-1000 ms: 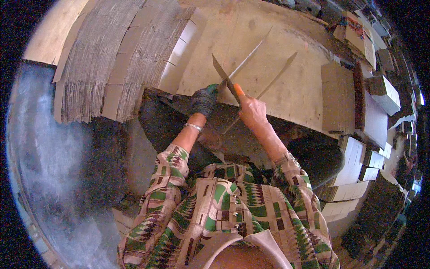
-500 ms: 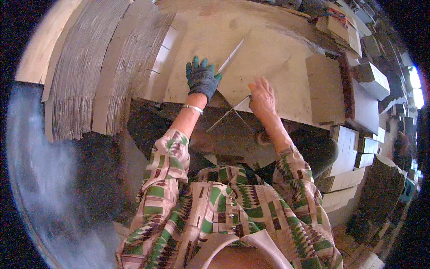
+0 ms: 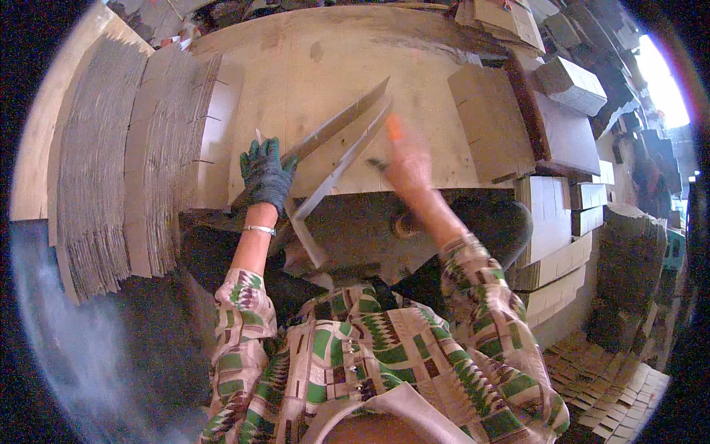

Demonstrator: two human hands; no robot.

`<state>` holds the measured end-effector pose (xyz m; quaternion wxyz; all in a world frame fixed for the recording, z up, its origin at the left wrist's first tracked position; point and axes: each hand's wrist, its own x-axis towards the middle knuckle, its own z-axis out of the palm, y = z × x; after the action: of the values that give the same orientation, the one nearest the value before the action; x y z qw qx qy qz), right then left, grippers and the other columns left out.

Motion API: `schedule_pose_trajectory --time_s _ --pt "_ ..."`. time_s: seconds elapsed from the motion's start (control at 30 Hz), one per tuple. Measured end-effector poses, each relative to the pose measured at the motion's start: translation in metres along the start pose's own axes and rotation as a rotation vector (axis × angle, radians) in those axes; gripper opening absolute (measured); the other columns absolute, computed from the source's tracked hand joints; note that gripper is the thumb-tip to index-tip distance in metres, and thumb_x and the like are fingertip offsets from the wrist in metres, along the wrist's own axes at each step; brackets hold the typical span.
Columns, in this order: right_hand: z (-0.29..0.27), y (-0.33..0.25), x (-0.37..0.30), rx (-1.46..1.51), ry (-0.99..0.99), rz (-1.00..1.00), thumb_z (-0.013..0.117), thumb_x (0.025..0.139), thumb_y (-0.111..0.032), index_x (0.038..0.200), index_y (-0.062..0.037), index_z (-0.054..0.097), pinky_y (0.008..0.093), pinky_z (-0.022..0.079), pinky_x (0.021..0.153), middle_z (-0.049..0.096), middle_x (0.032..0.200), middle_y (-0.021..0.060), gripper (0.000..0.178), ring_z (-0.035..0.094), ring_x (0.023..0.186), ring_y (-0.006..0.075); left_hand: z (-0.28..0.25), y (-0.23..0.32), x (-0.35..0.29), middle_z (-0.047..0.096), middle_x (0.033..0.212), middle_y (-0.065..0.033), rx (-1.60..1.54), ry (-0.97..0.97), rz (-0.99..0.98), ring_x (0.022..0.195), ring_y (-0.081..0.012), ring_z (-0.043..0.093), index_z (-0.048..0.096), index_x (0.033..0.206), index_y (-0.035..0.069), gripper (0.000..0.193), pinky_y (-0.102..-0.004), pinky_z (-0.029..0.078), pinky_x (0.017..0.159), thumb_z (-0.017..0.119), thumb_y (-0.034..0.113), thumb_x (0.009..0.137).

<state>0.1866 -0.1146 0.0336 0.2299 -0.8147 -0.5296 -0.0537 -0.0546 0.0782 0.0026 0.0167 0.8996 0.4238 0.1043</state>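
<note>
My left hand [image 3: 266, 177], in a grey knit glove with green fingertips, is at the near left of a pale wooden board [image 3: 333, 59]. It grips one end of a long cardboard strip [image 3: 336, 122] that stands on edge and slants away to the right. A second cardboard strip [image 3: 346, 159] runs beside it, its bent near end hanging past the board's near edge. My bare right hand [image 3: 410, 159] is above the board, right of the strips. Motion smears its fingers; an orange patch shows at one fingertip and something dark near the thumb.
Tall rows of stacked cardboard sheets [image 3: 96, 170] stand on the left. At the right lie a flat cardboard stack [image 3: 492, 122] and a brown box [image 3: 566, 133]. More bundled cardboard [image 3: 543, 214] is piled below them. My legs are under the board's near edge.
My left hand has moved left and nearer, and the strips have shifted with it and now show wider. My right hand has moved left and is blurred. The view has turned somewhat.
</note>
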Motion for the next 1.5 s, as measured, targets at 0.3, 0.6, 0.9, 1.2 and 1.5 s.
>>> schedule_pose_trajectory --time_s 0.3,0.6,0.9,1.2,1.5 --pt "-0.105 0.214 0.006 -0.565 -0.131 0.717 0.059 0.086 -0.019 0.112 -0.0075 0.062 0.0482 0.052 0.088 0.069 0.113 0.0185 0.029 0.065 0.107 0.0376 -0.023 0.078 0.005 0.061 0.130 -0.0186 -0.309 -0.070 0.164 0.125 -0.0387 0.054 0.057 0.132 0.007 0.061 -0.0513 0.041 0.105 0.067 0.046 0.087" --pt "-0.079 0.106 0.013 0.081 0.368 0.111 0.057 0.074 0.004 0.140 -0.0185 0.051 0.0472 0.055 0.071 0.071 0.092 0.0188 0.071 0.069 0.085 0.0397 0.010 0.105 0.024 0.070 0.112 -0.0185 -0.246 -0.431 0.186 0.101 -0.0374 0.068 0.069 0.113 0.011 0.037 -0.0511 0.053 0.090 0.050 0.038 0.098" --pt "-0.012 -0.005 0.001 0.105 -0.205 0.157 0.068 0.079 -0.006 0.159 -0.0288 0.009 0.0543 0.052 0.062 0.069 0.077 0.0223 0.102 0.068 0.072 0.0450 0.027 0.114 0.021 0.073 0.089 -0.0143 -0.132 -0.389 0.274 0.082 -0.0364 0.071 0.072 0.093 0.012 0.037 -0.0510 0.056 0.072 0.043 0.034 0.100" --pt "0.002 -0.003 0.002 0.087 -0.273 0.110 0.065 0.082 -0.007 0.160 -0.0252 0.007 0.0537 0.053 0.062 0.070 0.081 0.0226 0.099 0.068 0.072 0.0430 -0.005 0.097 0.047 0.072 0.102 -0.0194 -0.230 0.333 0.159 0.097 -0.0359 0.070 0.073 0.104 0.014 0.038 -0.0507 0.054 0.080 0.057 0.046 0.093" --pt "-0.013 -0.021 0.002 0.082 -0.339 0.170 0.065 0.078 -0.002 0.159 -0.0236 0.015 0.0528 0.053 0.065 0.070 0.082 0.0222 0.097 0.068 0.077 0.0430 -0.001 0.069 0.089 0.071 0.108 -0.0159 -0.196 -0.351 -0.193 0.099 -0.0373 0.070 0.075 0.103 0.015 0.031 -0.0487 0.056 0.083 0.052 0.033 0.092"
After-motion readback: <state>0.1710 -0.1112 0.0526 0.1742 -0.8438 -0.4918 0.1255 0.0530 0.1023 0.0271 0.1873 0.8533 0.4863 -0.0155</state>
